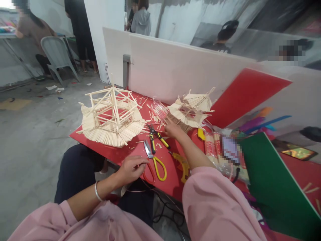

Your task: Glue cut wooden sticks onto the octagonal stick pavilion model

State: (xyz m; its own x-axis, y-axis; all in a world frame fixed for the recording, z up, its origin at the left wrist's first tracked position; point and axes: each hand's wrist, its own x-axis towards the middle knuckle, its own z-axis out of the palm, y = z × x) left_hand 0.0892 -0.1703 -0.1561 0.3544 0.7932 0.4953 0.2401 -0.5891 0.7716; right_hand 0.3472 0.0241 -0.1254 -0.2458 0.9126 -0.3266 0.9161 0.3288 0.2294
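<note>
My left hand [133, 169] is closed over the table's front edge, thumb and fingertips drawn together beside the scissors' [155, 164] red and yellow handles. Whether anything small sits in the pinch is not visible. My right hand [173, 130] reaches across the table with bent fingers, low over loose wooden sticks [152, 124]; what its fingertips hold, if anything, is hidden. Yellow-and-black pliers [157, 138] lie between the hands. A wooden stick model [114, 115] with an open frame and a flared slatted skirt stands at left. Another stick model [188, 112] is beyond my right hand.
A yellow glue gun [182, 164] lies under my right forearm. Right of it are packaged sticks [213, 147], a phone [230, 149] and a green board [278, 184]. A white partition [175, 67] edges the red table [120, 155] at the back. Cables [165, 204] hang below.
</note>
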